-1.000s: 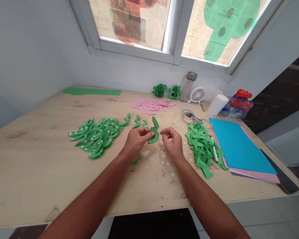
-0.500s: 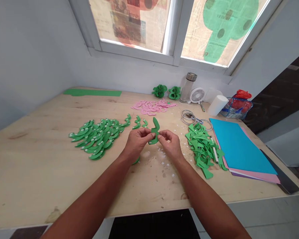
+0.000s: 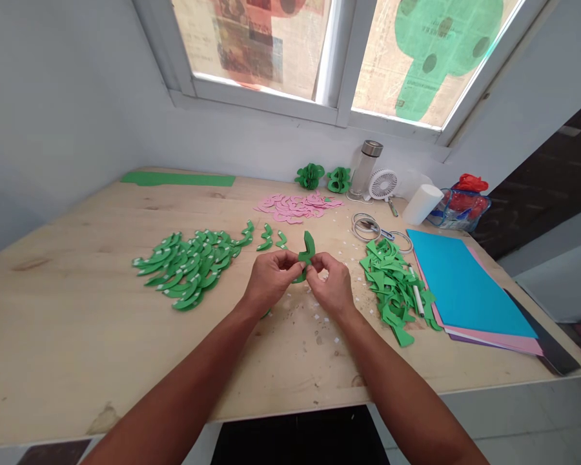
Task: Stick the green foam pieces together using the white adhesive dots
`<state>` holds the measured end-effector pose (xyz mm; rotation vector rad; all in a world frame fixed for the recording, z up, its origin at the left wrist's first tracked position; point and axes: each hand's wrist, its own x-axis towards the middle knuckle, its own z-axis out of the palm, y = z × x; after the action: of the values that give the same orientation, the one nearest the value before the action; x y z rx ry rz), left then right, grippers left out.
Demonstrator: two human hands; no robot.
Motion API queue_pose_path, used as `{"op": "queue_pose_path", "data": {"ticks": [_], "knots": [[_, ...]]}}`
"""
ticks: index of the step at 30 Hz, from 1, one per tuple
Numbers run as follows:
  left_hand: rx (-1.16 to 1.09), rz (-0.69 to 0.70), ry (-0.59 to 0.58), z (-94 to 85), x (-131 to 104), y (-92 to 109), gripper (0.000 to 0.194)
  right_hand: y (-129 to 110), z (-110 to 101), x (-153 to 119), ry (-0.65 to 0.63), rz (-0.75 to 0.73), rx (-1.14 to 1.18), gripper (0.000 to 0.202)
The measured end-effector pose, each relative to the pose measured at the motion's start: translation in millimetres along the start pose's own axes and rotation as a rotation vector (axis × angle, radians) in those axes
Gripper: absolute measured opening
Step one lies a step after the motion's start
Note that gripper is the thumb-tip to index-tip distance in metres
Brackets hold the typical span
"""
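Between my two hands is a curved green paper cutout (image 3: 309,244), its upper end standing free above the fingertips. My left hand (image 3: 270,278) pinches it from the left, my right hand (image 3: 333,284) from the right, thumbs close together. Fingers cover the middle of the cutout. To the left lies a spread pile of curved green paper pieces (image 3: 193,266) bearing small white patches. A few similar pieces (image 3: 266,237) lie just beyond my left hand. Right of my right hand is a heap of green paper scraps (image 3: 390,284). Tiny white bits dot the table below my hands.
Pink paper cutouts (image 3: 295,206) lie farther back, before two green paper ornaments (image 3: 310,176), a bottle (image 3: 365,169) and a small fan (image 3: 383,185). Tape rolls (image 3: 366,227) and a blue sheet stack (image 3: 467,284) are on the right. A green strip (image 3: 179,179) lies back left.
The green cutout has shifted slightly right and turned between my fingers, so less of its lower end shows. My hands have drawn closer together.
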<state>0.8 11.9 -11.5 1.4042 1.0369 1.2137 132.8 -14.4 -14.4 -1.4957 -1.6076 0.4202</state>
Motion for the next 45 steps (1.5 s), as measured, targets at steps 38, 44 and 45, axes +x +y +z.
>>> {"op": "queue_pose_path", "data": {"ticks": [38,44,45], "knots": [[-0.254,-0.283,-0.147,-11.2,5,11,0.027,5,3,10,-0.019,0.367,0.689,0.016],[-0.208,-0.254,-0.214,-15.7,5,10,0.021,5,2,10,-0.009,0.347,0.702,0.016],[-0.209,-0.243,-0.203,-15.4,5,11,0.021,4,1,10,-0.010,0.346,0.703,0.016]]}}
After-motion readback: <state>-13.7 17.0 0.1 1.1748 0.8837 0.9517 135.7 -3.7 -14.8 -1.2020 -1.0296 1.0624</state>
